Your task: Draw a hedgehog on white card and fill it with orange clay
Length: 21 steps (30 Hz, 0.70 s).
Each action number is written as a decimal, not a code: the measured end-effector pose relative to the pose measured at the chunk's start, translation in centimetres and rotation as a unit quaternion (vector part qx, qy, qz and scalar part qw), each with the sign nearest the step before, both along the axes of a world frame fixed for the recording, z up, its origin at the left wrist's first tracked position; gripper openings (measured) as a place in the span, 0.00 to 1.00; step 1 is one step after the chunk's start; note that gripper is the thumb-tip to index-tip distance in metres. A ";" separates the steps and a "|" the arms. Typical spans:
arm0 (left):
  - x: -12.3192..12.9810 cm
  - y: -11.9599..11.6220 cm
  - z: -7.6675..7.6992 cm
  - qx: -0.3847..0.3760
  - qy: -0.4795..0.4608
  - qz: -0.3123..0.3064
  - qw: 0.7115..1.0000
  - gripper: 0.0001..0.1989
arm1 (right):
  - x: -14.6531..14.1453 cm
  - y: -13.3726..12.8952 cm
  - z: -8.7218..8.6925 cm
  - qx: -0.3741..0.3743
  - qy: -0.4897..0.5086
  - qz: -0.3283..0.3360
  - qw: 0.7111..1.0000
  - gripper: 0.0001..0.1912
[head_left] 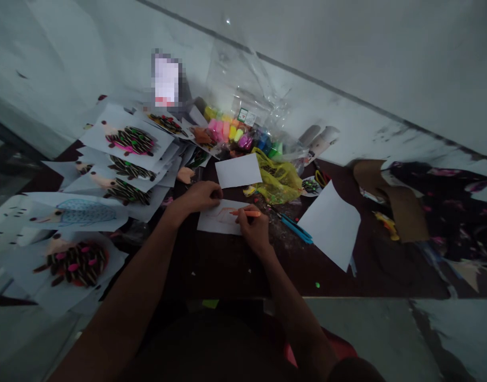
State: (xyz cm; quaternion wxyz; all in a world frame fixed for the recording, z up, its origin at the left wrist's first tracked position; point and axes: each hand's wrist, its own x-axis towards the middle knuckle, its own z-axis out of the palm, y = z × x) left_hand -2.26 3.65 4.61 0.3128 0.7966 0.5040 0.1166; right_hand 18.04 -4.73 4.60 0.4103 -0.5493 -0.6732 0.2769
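Note:
My right hand [255, 232] is closed round an orange pen [248, 213], its tip pointing left over a small white sheet [211, 225]. Faint orange-brown lines show on that sheet, which lies on the dark table. At the sheet's upper left edge rests my left hand [203, 196], fingers reaching right and slightly bent, with nothing visible in them. Just above both hands lies another white sheet [238, 171], with no marks that I can make out. Light blue scissors [296, 229] lie to the right of my right hand.
Stacked hedgehog pictures [131, 140] cover the left side. Behind the hands stand a clear bag of coloured clay [243, 132] and a yellow plastic bag [281, 178]. A larger white sheet [333, 225] lies right, near brown cardboard [406, 215] and dark flowered cloth [454, 207]. A wall runs behind.

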 end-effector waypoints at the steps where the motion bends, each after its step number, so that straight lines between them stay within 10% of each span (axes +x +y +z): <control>1: 0.0 0.0 0.0 0.000 0.001 0.000 1.000 0.14 | -0.1 0.0 0.0 -0.006 -0.002 0.005 1.000 0.16; 21: -0.1 0.1 -0.1 0.004 -0.011 -0.001 1.000 0.14 | 0.0 0.1 -0.2 0.004 -0.012 -0.009 1.000 0.16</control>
